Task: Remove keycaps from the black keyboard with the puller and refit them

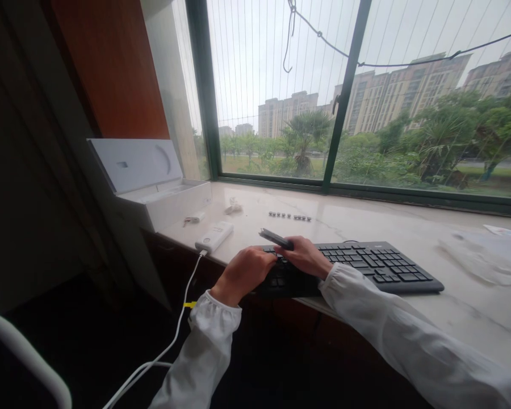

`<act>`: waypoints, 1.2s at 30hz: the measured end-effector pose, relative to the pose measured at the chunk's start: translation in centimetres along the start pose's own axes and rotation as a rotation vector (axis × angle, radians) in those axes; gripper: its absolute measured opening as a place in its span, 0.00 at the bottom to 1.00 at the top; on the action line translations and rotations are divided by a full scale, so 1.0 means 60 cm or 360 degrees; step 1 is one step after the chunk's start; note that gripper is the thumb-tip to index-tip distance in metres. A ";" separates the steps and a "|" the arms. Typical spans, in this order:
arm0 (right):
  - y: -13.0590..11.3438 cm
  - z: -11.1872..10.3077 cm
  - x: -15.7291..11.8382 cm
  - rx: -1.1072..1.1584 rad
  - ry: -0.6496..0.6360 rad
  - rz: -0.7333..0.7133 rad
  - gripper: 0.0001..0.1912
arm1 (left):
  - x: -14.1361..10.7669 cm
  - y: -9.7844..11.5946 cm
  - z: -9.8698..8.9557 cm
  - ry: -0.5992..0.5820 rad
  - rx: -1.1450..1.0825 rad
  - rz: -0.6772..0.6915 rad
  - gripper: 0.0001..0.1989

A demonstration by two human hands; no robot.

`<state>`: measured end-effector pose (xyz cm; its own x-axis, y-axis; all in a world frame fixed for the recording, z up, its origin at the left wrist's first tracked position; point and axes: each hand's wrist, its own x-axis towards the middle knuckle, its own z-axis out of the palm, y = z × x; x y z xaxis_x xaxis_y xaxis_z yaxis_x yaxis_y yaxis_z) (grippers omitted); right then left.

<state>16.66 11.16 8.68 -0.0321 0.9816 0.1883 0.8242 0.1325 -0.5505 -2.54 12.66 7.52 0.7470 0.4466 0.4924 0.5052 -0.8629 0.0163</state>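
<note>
A black keyboard [368, 260] lies along the front edge of the counter, its left end partly hidden by my hands. My left hand [247, 271] is closed over that left end, thumb and fingers pinched at the keys; whatever is between them is hidden. My right hand [305, 255] is wrapped round a slim dark tool [276, 238], which points up and to the left above the keys. The tool's exact kind does not show. Beyond the keyboard, several small dark pieces [289, 216] that look like keycaps stand in a row on the counter.
An open white box [170, 205] stands at the left by the window. Near it are a white power bank [214, 236] with a white cable [186, 301], a small white item [195, 218] and crumpled plastic [234, 206]. Clear plastic wrapping [481, 258] lies at the right.
</note>
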 end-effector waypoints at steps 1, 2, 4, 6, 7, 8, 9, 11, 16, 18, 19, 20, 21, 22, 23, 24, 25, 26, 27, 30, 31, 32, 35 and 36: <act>0.000 0.001 0.000 -0.0033 -0.0015 0.0006 0.17 | -0.003 0.001 0.003 0.0035 -0.0016 -0.0031 0.12; 0.000 0.001 0.000 -0.0059 -0.0036 0.0009 0.15 | -0.007 0.003 0.006 0.0071 -0.0041 -0.0064 0.12; 0.000 0.003 0.001 -0.0074 -0.0081 0.0010 0.14 | -0.013 0.006 0.013 0.0145 -0.0135 -0.0131 0.12; 0.001 0.004 0.003 -0.0057 -0.0112 0.0001 0.15 | -0.018 0.010 0.019 0.0210 -0.0257 -0.0199 0.12; 0.001 0.005 0.004 -0.0053 -0.0122 -0.0007 0.15 | -0.019 0.012 0.022 0.0235 -0.0307 -0.0233 0.11; 0.002 0.005 0.005 -0.0063 -0.0131 -0.0009 0.16 | -0.021 0.015 0.024 0.0253 -0.0337 -0.0266 0.11; 0.003 0.005 0.006 -0.0083 -0.0138 -0.0008 0.16 | -0.021 0.017 0.025 0.0261 -0.0342 -0.0293 0.12; 0.005 0.005 0.007 -0.0122 -0.0162 -0.0008 0.18 | -0.021 0.021 0.025 0.0267 -0.0323 -0.0328 0.12; 0.005 0.004 0.008 -0.0125 -0.0163 -0.0039 0.18 | -0.014 0.033 0.019 0.0243 -0.0270 -0.0319 0.14; 0.002 0.004 0.009 -0.0136 -0.0159 -0.0041 0.16 | -0.011 0.035 0.018 0.0220 -0.0253 -0.0335 0.13; 0.001 0.003 0.009 -0.0143 -0.0163 -0.0037 0.15 | -0.010 0.036 0.018 0.0215 -0.0253 -0.0343 0.13; 0.000 0.002 0.010 -0.0151 -0.0171 -0.0033 0.13 | -0.010 0.036 0.019 0.0216 -0.0259 -0.0349 0.13; -0.001 0.001 0.011 -0.0159 -0.0181 -0.0030 0.12 | -0.009 0.035 0.021 0.0223 -0.0270 -0.0355 0.13; -0.002 0.001 0.012 -0.0168 -0.0194 -0.0031 0.12 | -0.009 0.034 0.022 0.0232 -0.0284 -0.0359 0.13; -0.003 0.000 0.013 -0.0177 -0.0209 -0.0033 0.12 | -0.009 0.033 0.023 0.0243 -0.0302 -0.0361 0.13; -0.003 -0.001 0.014 -0.0186 -0.0222 -0.0035 0.12 | -0.009 0.032 0.024 0.0254 -0.0321 -0.0360 0.12; -0.004 -0.001 0.015 -0.0193 -0.0233 -0.0040 0.13 | -0.010 0.031 0.025 0.0264 -0.0340 -0.0359 0.12; -0.005 -0.002 0.016 -0.0198 -0.0243 -0.0045 0.13 | -0.010 0.030 0.026 0.0274 -0.0357 -0.0359 0.12; -0.005 -0.003 0.016 -0.0198 -0.0255 -0.0051 0.13 | -0.011 0.029 0.026 0.0283 -0.0371 -0.0362 0.12; -0.008 -0.006 0.015 -0.0165 -0.0298 -0.0064 0.14 | -0.014 0.028 0.028 0.0308 -0.0405 -0.0389 0.11; -0.009 -0.007 0.015 -0.0146 -0.0312 -0.0064 0.15 | -0.015 0.028 0.028 0.0316 -0.0416 -0.0401 0.11; -0.011 -0.008 0.015 -0.0128 -0.0324 -0.0060 0.15 | -0.016 0.028 0.029 0.0323 -0.0430 -0.0412 0.11; -0.015 -0.013 0.018 -0.0105 -0.0356 -0.0040 0.15 | -0.018 0.026 0.031 0.0342 -0.0476 -0.0445 0.10; -0.017 -0.015 0.021 -0.0106 -0.0371 -0.0031 0.15 | -0.019 0.024 0.031 0.0347 -0.0493 -0.0457 0.10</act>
<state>16.29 12.11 10.22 -0.1715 0.9852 0.0016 0.8574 0.1501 -0.4922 -1.83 11.33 5.37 0.4712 0.6457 0.6009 0.5003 -0.7567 0.4209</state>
